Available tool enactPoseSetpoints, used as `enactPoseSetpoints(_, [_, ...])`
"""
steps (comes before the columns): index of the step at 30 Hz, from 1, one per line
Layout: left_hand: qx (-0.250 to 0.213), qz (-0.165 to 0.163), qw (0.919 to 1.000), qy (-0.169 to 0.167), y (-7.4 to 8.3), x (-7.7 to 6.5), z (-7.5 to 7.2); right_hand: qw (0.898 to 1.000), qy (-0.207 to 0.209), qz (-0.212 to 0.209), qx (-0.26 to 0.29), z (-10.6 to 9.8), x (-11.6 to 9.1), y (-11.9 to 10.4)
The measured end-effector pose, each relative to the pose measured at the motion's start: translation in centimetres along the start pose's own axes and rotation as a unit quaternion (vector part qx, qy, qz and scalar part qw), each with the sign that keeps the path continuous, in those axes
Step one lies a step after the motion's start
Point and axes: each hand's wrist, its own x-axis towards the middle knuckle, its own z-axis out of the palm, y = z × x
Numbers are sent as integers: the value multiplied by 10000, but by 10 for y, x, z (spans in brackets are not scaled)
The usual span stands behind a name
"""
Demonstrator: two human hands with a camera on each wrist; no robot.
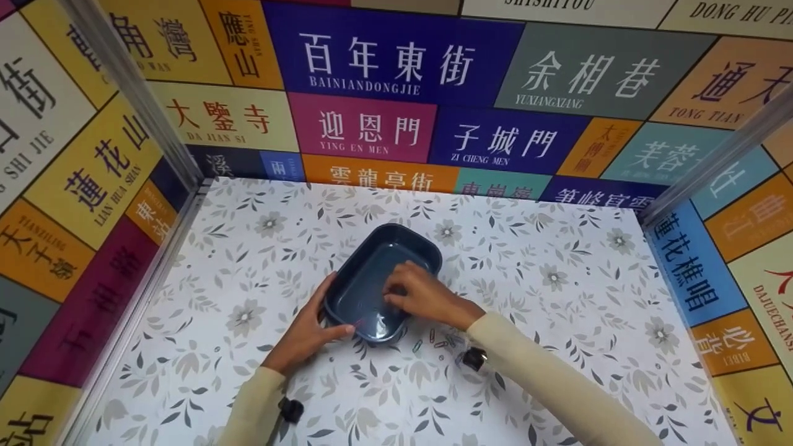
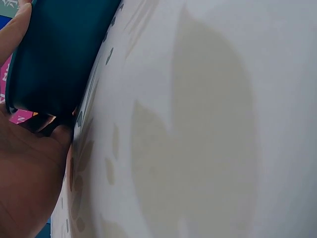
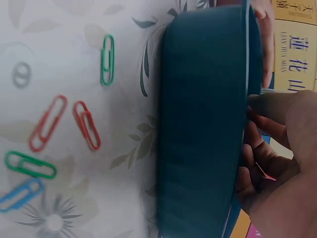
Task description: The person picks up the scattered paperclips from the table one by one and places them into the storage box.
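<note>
A dark blue rectangular dish [image 1: 370, 266] with rounded corners stands at a slant on the patterned tabletop. My left hand [image 1: 303, 337] grips its near left side, the thumb at the near rim and the fingers along the outer wall. Over the dish's inside is my right hand [image 1: 427, 294], its fingers bent and thumb close to the index finger; whether something small lies between them cannot be made out. A small pinkish-red thing [image 1: 359, 323] shows inside the dish by the left thumb. Right of the dish lie a green paper clip [image 3: 107, 59] and two red paper clips [image 3: 48, 123].
Another green paper clip [image 3: 30, 165] and a blue paper clip [image 3: 22, 194] lie farther from the dish, near the right wrist. Upright panels [image 1: 396, 56] with coloured signs border the white floral tabletop [image 1: 557, 384] at the back and both sides.
</note>
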Motion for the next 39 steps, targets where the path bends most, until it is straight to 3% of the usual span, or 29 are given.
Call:
enactPoseSetpoints(10, [5,10,10000,9,1,1,-1,9975,591,-184,350,-12,-37,-13])
enactPoseSetpoints(19, [22,-26,10000,33,2,1,0,9931,921,-270,674,-6,-73,-17])
enactPoseSetpoints(27, [-26,79,10000,-49,0,1,-1,9867,1237,-221,1029,5,-96,-6])
enactPoseSetpoints(39, [-167,46,9998,-28,1,0,0,9827,1597,175,922,17,-119,18])
